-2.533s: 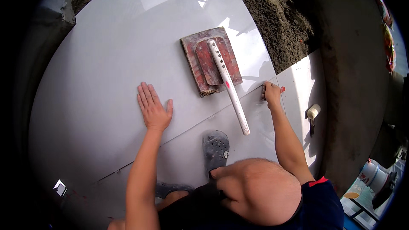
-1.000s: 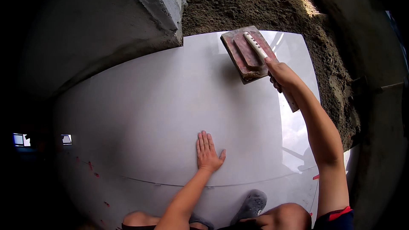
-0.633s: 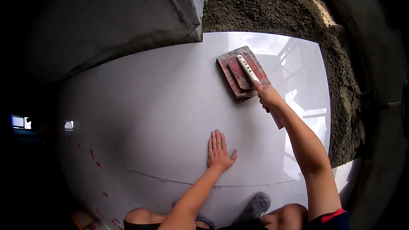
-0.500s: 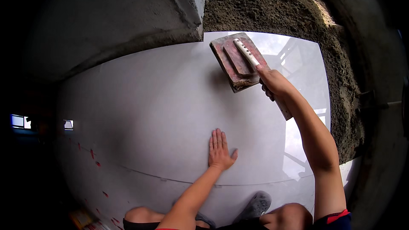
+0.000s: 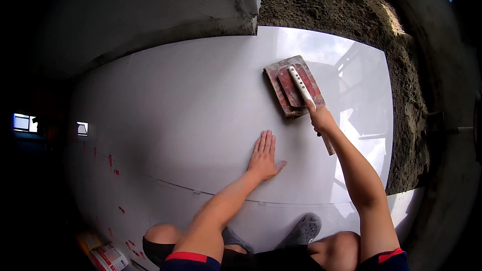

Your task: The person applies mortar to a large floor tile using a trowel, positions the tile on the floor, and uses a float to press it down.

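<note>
A large, glossy pale-grey floor tile (image 5: pixel 201 105) lies in front of me. My left hand (image 5: pixel 264 159) rests on it palm down, fingers stretched and thumb out. My right hand (image 5: pixel 321 119) is wrapped around the long whitish handle of a tile tamper (image 5: pixel 288 90). The tamper has a worn, stained reddish rectangular head and a row of holes along the handle. Its head is over the far right part of the tile, and the handle's end sticks out below my fist. Whether the head touches the tile, I cannot tell.
Rough grey-brown mortar (image 5: pixel 336 10) borders the tile at the back and right. A concrete wall corner (image 5: pixel 246 0) stands at the far edge. Several red tile spacers (image 5: pixel 110 160) dot the joints at left. A white-and-red bucket (image 5: pixel 109 257) stands at lower left; my shoe (image 5: pixel 304 228) is near the front joint.
The tamper has come nearer to me, slightly right, and looks lower over the tile. My left hand has shifted a little farther away and right, still flat. The view has moved slightly too.
</note>
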### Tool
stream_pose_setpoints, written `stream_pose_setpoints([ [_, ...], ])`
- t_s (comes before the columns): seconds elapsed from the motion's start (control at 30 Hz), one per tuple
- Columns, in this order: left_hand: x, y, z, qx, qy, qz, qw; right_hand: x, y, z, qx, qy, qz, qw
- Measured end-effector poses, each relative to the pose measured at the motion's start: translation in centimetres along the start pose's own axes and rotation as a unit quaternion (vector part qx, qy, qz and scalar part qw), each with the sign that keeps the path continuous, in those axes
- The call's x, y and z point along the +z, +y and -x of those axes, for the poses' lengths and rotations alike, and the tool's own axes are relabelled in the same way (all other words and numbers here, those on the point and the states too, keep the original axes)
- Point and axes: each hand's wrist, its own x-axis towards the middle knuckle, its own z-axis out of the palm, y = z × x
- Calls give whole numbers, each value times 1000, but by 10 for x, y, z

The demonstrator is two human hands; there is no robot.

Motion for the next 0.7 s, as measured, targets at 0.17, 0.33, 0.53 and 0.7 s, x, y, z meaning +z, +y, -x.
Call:
stream_pose_setpoints([
  [0.17,-92,-126,41,25,-190,-176,965,29,37,89,51,-47,-196,978],
  [0.33,-67,-184,120,-127,-174,-167,962,-27,13,129,27,-1,-130,991],
  [0.53,8,-197,151,-216,56,-121,967,-55,-28,202,-182,99,-172,963],
  [0.7,16,-202,138,-172,141,-94,970,37,72,195,-94,73,-84,989],
])
